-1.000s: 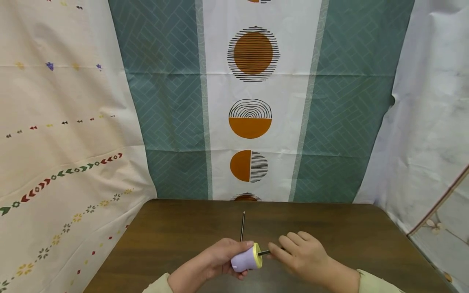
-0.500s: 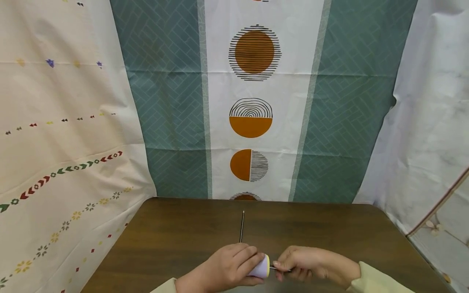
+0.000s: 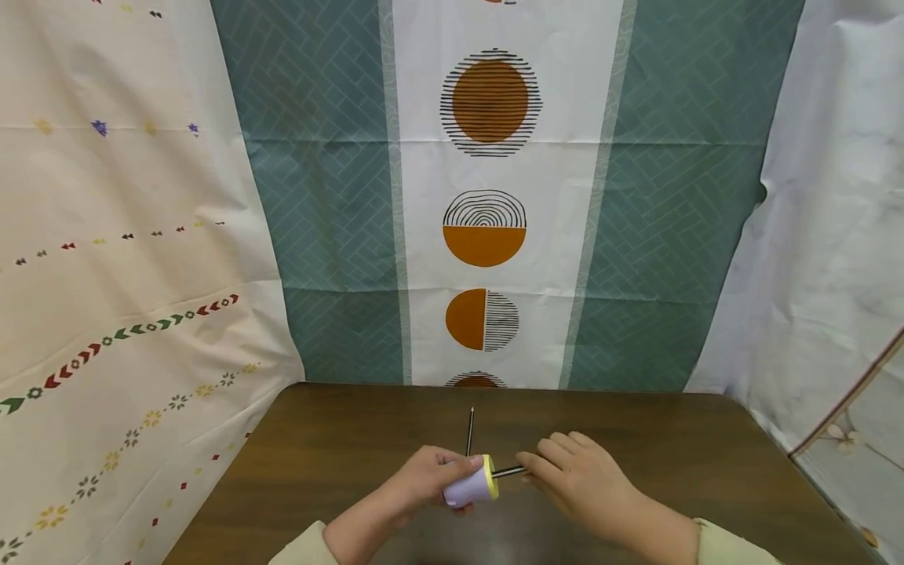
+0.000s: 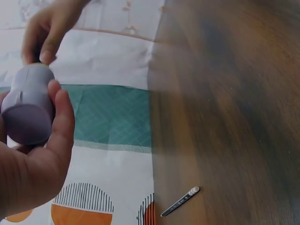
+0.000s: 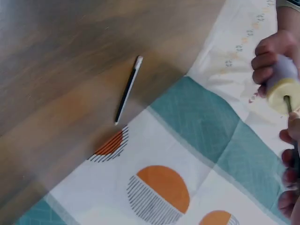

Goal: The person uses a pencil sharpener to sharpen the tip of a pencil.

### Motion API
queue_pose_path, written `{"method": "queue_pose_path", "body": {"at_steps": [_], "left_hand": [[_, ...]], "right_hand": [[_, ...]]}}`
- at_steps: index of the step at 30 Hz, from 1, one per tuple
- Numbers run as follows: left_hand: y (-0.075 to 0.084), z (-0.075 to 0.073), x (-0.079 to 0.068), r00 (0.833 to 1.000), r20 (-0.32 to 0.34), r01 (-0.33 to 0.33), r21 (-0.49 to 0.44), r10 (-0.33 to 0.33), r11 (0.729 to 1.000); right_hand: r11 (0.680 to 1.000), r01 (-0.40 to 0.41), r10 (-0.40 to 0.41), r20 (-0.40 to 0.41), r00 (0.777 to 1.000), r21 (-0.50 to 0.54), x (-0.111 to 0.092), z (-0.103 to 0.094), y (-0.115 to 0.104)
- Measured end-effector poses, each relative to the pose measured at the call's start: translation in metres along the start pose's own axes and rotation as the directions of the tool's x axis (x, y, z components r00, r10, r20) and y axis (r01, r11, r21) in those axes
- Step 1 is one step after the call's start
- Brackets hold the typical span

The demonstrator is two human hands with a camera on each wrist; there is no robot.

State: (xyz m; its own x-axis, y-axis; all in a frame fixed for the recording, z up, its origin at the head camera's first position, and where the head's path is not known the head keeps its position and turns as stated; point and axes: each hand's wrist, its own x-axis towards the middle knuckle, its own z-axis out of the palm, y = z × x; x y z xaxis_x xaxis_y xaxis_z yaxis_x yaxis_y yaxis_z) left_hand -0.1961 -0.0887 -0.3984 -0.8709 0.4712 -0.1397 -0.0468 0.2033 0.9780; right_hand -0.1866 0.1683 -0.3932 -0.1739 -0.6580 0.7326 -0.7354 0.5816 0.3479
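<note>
My left hand (image 3: pixel 422 485) grips a lavender pencil sharpener (image 3: pixel 466 490) with a yellow end cap, held tilted above the table. My right hand (image 3: pixel 589 488) pinches a dark pencil (image 3: pixel 510 472), whose far end sits in the hole of the yellow cap; its inserted tip is hidden. In the left wrist view, the sharpener's rounded base (image 4: pixel 28 123) faces the camera. The right wrist view looks at the yellow cap (image 5: pixel 280 93) with the pencil entering it. A second dark pencil (image 3: pixel 470 431) lies on the table beyond my left hand.
Beneath both hands is a dark brown wooden table (image 3: pixel 339 439). A green and white patterned cloth (image 3: pixel 494 180) hangs behind its far edge. Patterned cream cloth (image 3: pixel 141 298) flanks it on the left, and white cloth (image 3: pixel 812 259) on the right.
Both hands twisted in opposite directions half a second ago, then turned back. The sharpener now sits slightly higher, with more of the pencil showing between it and my right hand.
</note>
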Motion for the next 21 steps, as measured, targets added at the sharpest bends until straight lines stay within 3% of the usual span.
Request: {"method": "queue_pose_path", "body": {"at_steps": [2,4,9,11,12,13,14,15,16,17,18,19,20,21], "left_hand": [[0.001,0.000,-0.001,0.999,0.025,0.030,-0.011,-0.030,0.999],[0.002,0.002,-0.001,1.000,0.029,0.012,0.000,-0.012,1.000],[0.002,0.007,-0.001,0.990,-0.026,-0.136,0.122,0.140,0.983],[0.001,0.010,-0.002,0.970,-0.061,-0.218,0.225,0.237,0.950],[0.000,0.011,-0.002,0.946,-0.071,-0.283,0.301,0.317,0.911],[-0.002,0.012,-0.003,0.908,-0.063,-0.358,0.399,0.414,0.844],[-0.006,0.013,-0.002,0.847,-0.029,-0.448,0.497,0.530,0.743],[-0.009,0.013,-0.002,0.757,0.034,-0.535,0.605,0.652,0.590],[-0.012,0.012,-0.001,0.642,0.115,-0.594,0.700,0.758,0.397],[-0.014,0.011,0.001,0.508,0.206,-0.616,0.765,0.836,0.185],[-0.016,0.009,0.002,0.372,0.299,-0.595,0.803,0.879,-0.021],[-0.017,0.007,0.004,0.256,0.382,-0.554,0.811,0.888,-0.188],[-0.017,0.006,0.005,0.170,0.449,-0.516,0.799,0.877,-0.309],[-0.017,0.005,0.005,0.119,0.497,-0.489,0.783,0.860,-0.385]], "right_hand": [[0.998,0.059,-0.061,-0.048,0.997,-0.035,-0.001,0.001,0.001],[0.995,0.091,-0.094,-0.075,0.993,-0.047,-0.003,0.002,0.002],[0.998,0.058,-0.061,-0.094,0.994,-0.032,-0.006,0.004,0.000],[1.000,-0.007,0.008,-0.066,0.998,0.026,-0.006,0.005,-0.002],[0.996,-0.055,0.057,-0.029,0.998,0.074,-0.007,0.004,-0.003],[0.983,-0.120,0.116,0.034,0.993,0.140,-0.008,0.003,-0.004],[0.950,-0.210,0.181,0.139,0.974,0.230,-0.007,0.000,-0.005],[0.884,-0.321,0.234,0.272,0.933,0.340,-0.008,-0.002,-0.005],[0.777,-0.432,0.254,0.400,0.880,0.458,-0.009,-0.004,-0.004],[0.612,-0.564,0.246,0.544,0.802,0.555,-0.009,-0.006,-0.002],[0.406,-0.689,0.207,0.674,0.709,0.600,-0.010,-0.008,-0.001],[0.187,-0.789,0.143,0.779,0.611,0.585,-0.010,-0.010,0.002],[-0.008,-0.853,0.066,0.851,0.520,0.522,-0.011,-0.010,0.004],[-0.154,-0.877,-0.011,0.887,0.462,0.455,-0.012,-0.010,0.006]]}}
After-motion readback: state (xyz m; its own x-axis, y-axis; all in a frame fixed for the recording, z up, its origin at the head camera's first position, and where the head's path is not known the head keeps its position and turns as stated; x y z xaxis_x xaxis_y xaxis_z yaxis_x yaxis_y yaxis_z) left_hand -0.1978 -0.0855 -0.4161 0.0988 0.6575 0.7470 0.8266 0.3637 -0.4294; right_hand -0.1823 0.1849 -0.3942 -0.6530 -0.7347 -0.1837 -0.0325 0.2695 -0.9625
